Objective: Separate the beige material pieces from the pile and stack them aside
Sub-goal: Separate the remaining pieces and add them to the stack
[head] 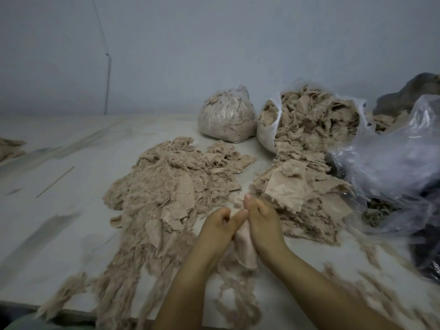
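Both hands meet at the near centre of the table (pixel 59 210), each holding the same beige piece (pixel 245 246); the left hand (pixel 220 226) has its fingers curled and its thumb pressed onto the upper end of the piece; the right hand (pixel 260 221) closes round that piece from the other side, thumb pointing away from the person. The piece hangs down between the wrists, with loose fibre trailing below it.

The left pile (pixel 171 186) of beige scraps and fluff lies just beyond the left hand, spreading toward the near table edge; the right pile (pixel 297 191), with flatter cut pieces on top, lies just beside the right hand; a narrow strip of bare table separates the two piles.

An open white bag (pixel 269 132) spills beige scraps onto the right pile; a tied clear bag (pixel 226 115) stands to its left, near the wall; crumpled clear plastic (pixel 392 163) lies at the right edge.
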